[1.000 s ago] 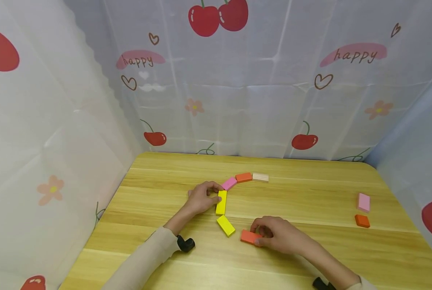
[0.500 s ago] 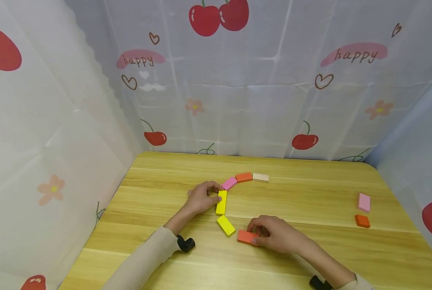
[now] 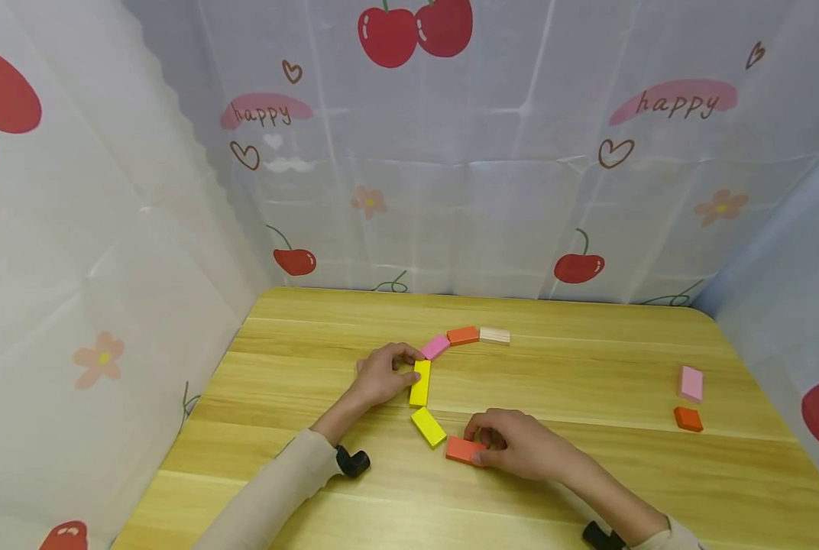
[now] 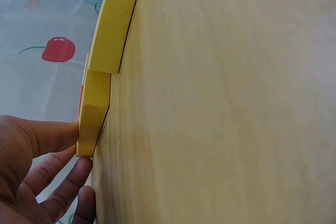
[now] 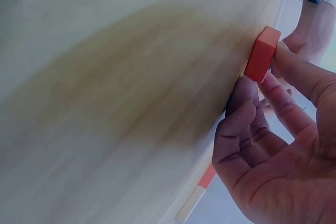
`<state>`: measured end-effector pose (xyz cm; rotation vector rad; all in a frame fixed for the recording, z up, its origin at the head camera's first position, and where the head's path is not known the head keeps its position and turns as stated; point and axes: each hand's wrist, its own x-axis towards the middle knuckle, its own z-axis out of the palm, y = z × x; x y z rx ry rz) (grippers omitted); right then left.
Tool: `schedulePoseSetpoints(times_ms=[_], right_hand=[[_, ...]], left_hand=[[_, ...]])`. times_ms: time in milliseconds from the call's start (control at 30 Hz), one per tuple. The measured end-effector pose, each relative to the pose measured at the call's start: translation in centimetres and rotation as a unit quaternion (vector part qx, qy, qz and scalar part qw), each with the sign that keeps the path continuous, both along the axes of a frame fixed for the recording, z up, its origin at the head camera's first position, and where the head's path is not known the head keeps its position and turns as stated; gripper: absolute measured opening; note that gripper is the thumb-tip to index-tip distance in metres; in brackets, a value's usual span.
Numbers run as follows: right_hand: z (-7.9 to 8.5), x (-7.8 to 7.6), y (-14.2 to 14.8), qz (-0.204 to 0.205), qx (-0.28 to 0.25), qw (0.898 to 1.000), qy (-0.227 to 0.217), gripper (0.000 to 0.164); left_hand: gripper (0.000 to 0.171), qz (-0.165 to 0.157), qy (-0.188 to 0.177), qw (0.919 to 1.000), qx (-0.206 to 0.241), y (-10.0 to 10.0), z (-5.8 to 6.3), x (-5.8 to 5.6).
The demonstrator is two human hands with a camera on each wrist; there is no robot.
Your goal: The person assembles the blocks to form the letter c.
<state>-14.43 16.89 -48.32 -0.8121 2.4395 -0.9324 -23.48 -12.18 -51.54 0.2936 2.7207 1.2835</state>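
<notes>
At the lower left, the left sleeve (image 3: 272,489) rises diagonally from the bottom edge, a black wrist device (image 3: 352,462) at its cuff. Above it, on the printed sheet (image 3: 478,221) behind the surface (image 3: 588,367), a pink smear carries the handwritten word "happy" (image 3: 263,114).

The left hand (image 3: 382,374) lies low over the surface, bent inward, its thumb and fingers (image 4: 65,184) closed round the far part of the upper yellow block (image 3: 419,393). That block meets the lower yellow block (image 3: 428,427) at an angle; at its far end begin a pink block (image 3: 435,347), an orange block (image 3: 463,336) and a plain wooden block (image 3: 495,336), curving off rightward.

Next comes the orange-red block (image 3: 459,449), just beside the lower yellow one, clamped by its right end between the right hand's (image 3: 519,443) thumb and curled fingers (image 5: 289,111). The right forearm slants up from the lower right, knuckles raised.

Higher to the right, a second "happy" (image 3: 678,103) reads over pink. Below it lie a light-pink block (image 3: 691,383) and, nearer, a small orange block (image 3: 688,418), well apart from the curve.
</notes>
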Motion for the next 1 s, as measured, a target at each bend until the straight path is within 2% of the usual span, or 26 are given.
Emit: schedulePoseSetpoints(times_ms=[1000], right_hand=[[0.04,-0.03,-0.18,0.000,-0.004,1.000,-0.008,0.022]], left_hand=[[0.023,-0.002,0.008,1.0000,-0.001,0.05,0.14,0.08]])
